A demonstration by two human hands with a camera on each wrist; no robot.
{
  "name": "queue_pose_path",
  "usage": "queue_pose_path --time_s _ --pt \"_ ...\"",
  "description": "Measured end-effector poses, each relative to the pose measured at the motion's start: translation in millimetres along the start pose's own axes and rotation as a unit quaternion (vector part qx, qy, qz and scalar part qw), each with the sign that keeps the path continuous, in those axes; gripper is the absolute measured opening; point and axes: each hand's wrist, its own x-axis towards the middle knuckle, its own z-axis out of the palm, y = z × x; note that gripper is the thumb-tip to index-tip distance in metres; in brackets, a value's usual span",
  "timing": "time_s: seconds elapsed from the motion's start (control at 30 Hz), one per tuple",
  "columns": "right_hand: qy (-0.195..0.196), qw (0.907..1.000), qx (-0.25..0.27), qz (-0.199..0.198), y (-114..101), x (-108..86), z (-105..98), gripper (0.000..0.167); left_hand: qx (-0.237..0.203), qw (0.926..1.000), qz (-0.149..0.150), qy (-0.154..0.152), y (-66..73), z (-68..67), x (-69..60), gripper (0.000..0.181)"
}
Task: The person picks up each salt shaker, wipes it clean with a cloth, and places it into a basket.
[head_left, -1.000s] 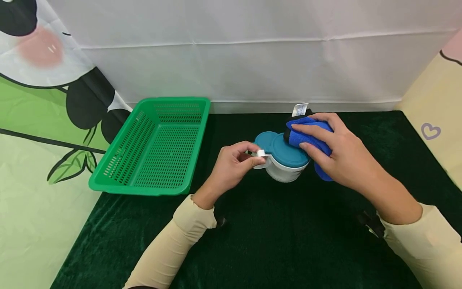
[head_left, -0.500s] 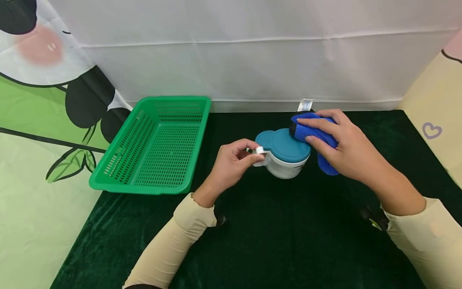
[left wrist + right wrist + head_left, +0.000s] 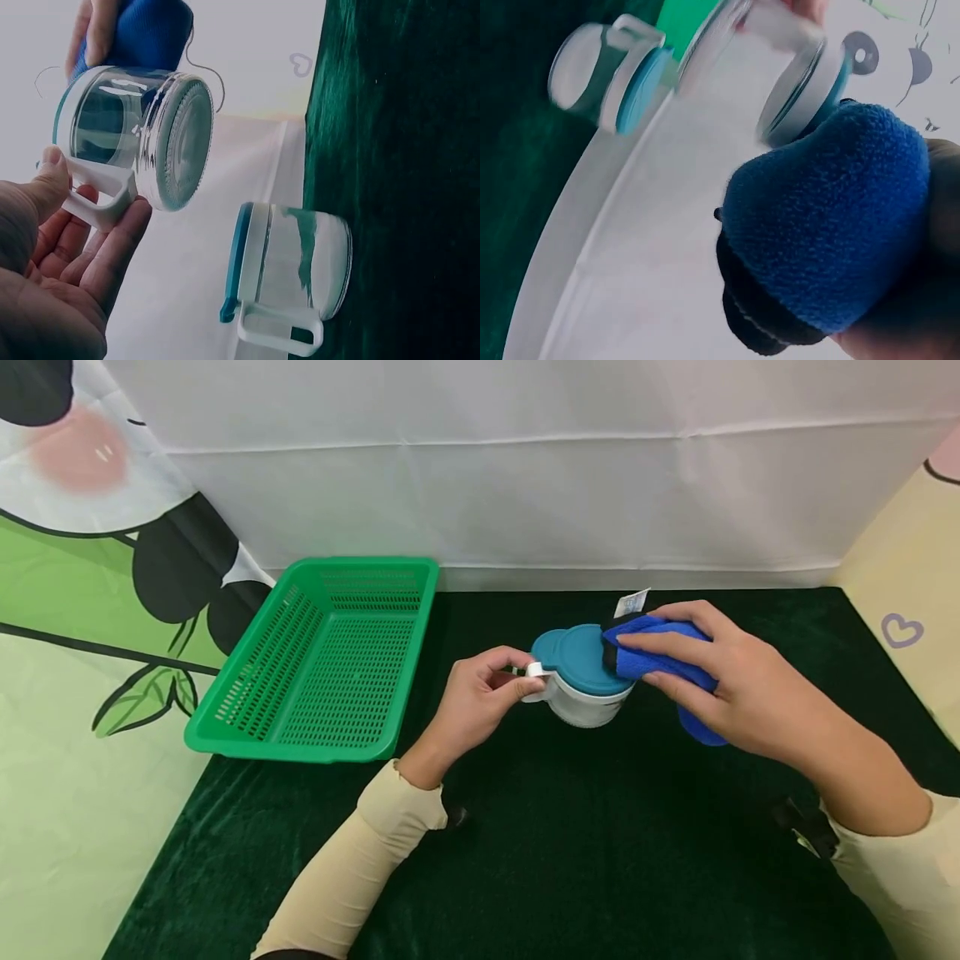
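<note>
My left hand pinches the white handle of a clear glass jar and holds it above the table. A teal lid and white collar close that jar. In my right hand is a bunched blue cloth with a black edge and a white tag. The cloth touches the right side of the lid. Behind and below, a second handled jar with white contents stands on the table; in the head view, only its teal lid shows beside the held one.
A green plastic basket with slotted walls stands on the left of the table, with nothing in it. Dark green cloth covers the table. A white sheet hangs along the back edge, with printed sheets at both sides.
My right hand and the cloth have shifted right across the lid, toward its edge. The held jar has risen slightly and tilted a little; my left hand keeps its grip on the handle.
</note>
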Motion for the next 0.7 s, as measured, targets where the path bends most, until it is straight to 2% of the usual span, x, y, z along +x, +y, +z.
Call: queue_pose_path --time_s 0.1,0.17,0.27,0.37,0.43,0.5,0.57,0.7 --pt "-0.008 0.9997 0.000 0.021 5.5 7.8 -3.1 0.044 -0.010 0.9998 0.004 -0.016 1.4 5.2 0.0 0.011" --pt "-0.014 0.9997 -0.010 0.015 3.6 13.9 -2.2 0.042 -0.011 0.9996 0.005 -0.026 2.3 10.4 0.9 0.011" --pt "-0.016 0.9988 -0.038 -0.026 -6.1 19.4 2.0 0.043 -0.004 0.9996 -0.001 -0.029 2.0 15.4 2.4 0.012" --pt "-0.012 0.9941 -0.065 -0.086 -15.8 17.0 3.9 0.047 0.008 0.9998 -0.008 -0.019 1.5 14.6 3.5 0.012" --pt "-0.015 0.9918 -0.062 -0.111 -18.2 11.9 1.5 0.051 0.014 0.9998 -0.009 -0.010 1.3 11.9 3.5 0.012" --pt "-0.027 0.9913 -0.047 -0.119 -16.3 6.9 -3.2 0.054 0.016 0.9998 -0.006 -0.004 1.3 8.8 2.7 0.012" --pt "-0.041 0.9933 -0.031 -0.103 -11.7 3.6 -9.3 0.053 0.010 0.9999 -0.001 -0.003 1.4 6.3 1.7 0.012" --pt "-0.051 0.9975 -0.035 -0.035 -4.3 7.8 -15.6 0.045 -0.010 0.9999 0.003 -0.010 2.0 6.1 -1.2 0.010"
